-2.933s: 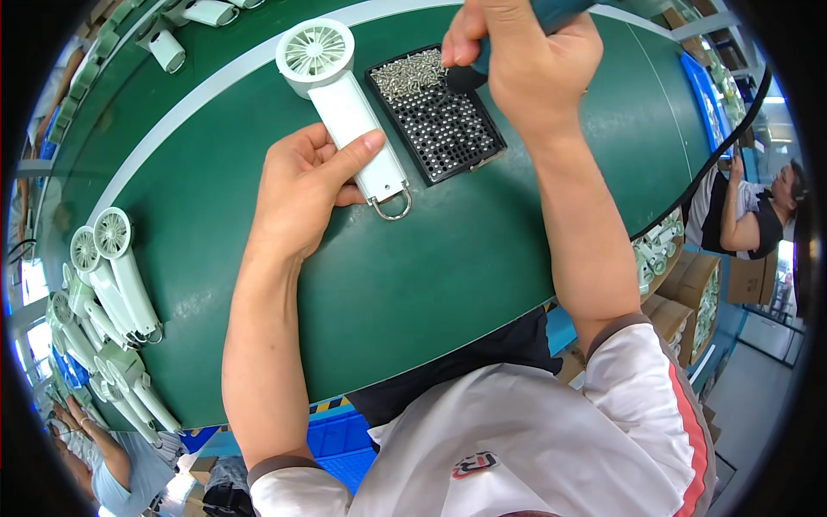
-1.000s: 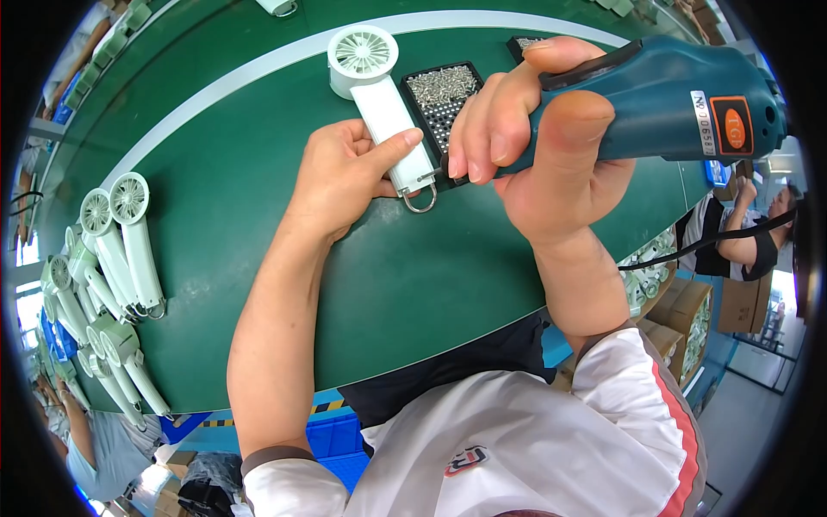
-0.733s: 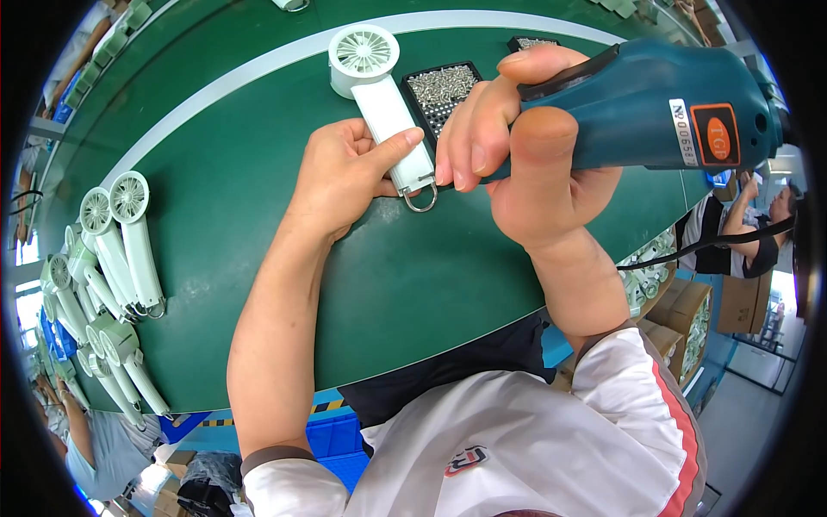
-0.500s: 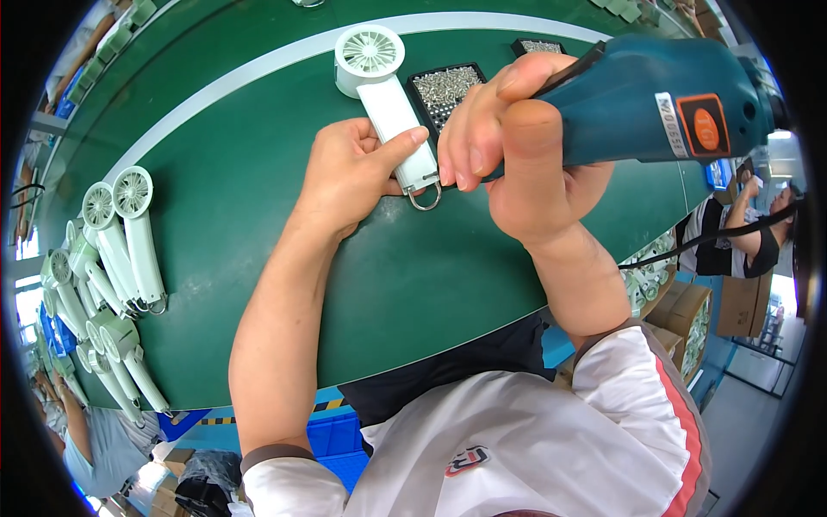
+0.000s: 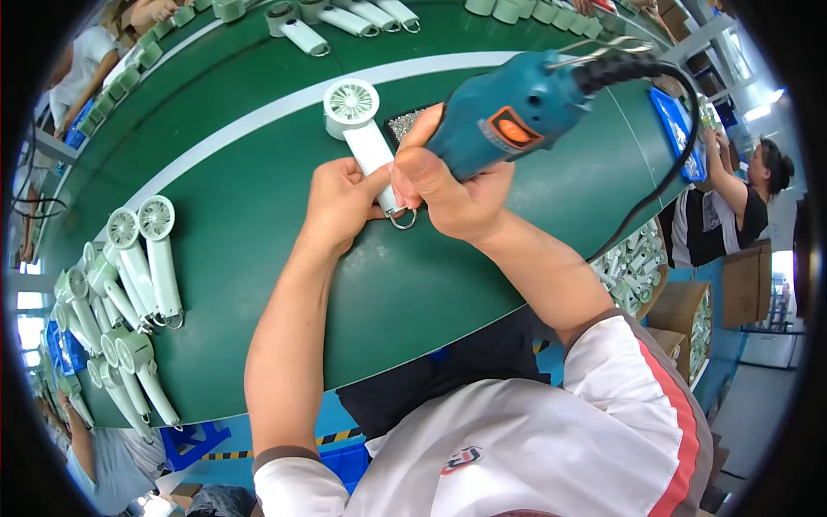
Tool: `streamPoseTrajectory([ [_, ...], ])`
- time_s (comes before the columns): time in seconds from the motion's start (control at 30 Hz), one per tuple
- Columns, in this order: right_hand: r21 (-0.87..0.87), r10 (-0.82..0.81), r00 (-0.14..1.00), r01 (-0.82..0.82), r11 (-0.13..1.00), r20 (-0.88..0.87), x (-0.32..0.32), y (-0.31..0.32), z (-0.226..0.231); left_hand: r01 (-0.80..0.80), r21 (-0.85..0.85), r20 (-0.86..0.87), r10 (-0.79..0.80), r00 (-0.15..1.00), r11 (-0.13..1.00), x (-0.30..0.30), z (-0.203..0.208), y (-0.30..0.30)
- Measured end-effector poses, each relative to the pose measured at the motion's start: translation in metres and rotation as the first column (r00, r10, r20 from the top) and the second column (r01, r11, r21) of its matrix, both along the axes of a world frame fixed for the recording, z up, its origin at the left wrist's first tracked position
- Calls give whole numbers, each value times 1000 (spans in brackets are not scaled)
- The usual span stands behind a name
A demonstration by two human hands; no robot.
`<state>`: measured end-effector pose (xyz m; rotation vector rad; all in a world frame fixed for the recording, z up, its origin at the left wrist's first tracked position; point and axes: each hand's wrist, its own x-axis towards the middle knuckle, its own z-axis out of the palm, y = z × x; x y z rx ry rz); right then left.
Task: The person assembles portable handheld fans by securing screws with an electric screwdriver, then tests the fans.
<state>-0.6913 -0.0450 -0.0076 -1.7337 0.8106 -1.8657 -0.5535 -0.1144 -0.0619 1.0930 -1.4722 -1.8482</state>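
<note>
A white handheld fan [image 5: 370, 148] with a round grille head lies on the green table, its head pointing away from me. My left hand [image 5: 338, 202] is closed around the lower part of its handle, near the metal loop at the bottom. In my right hand [image 5: 461, 198] is a teal electric screwdriver [image 5: 495, 121], its body tilted up to the right. My right fingers touch the handle's lower end and hide the driver's tip. Just past them, a black tray of small screws [image 5: 403, 126] is partly covered by the right hand.
Several white fans [image 5: 162, 258] lie grouped on the table's left side, and more fans [image 5: 303, 36] lie across the far side. A black cord [image 5: 659, 194] hangs from the driver to the right. Beyond are a blue tray [image 5: 676, 129] and a co-worker [image 5: 719, 207].
The screwdriver and my right hand have come left and closer to the fan handle's lower end. My left hand keeps its hold. The view has shifted, showing more of the far side.
</note>
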Motion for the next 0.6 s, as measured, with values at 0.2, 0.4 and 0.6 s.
streamPoseTrajectory([
  [0.2,284,-302,872,199,938,385,-6,25,40,-72,-68,-33,70,997,995,-3,-13,6],
  [0.4,772,-659,749,460,439,-71,-143,79,35,-183,-299,-5,190,982,937,-1,-15,15],
  [0.6,202,-290,184,979,-33,-939,-192,106,-33,-234,-348,76,276,958,908,-3,-4,24],
])
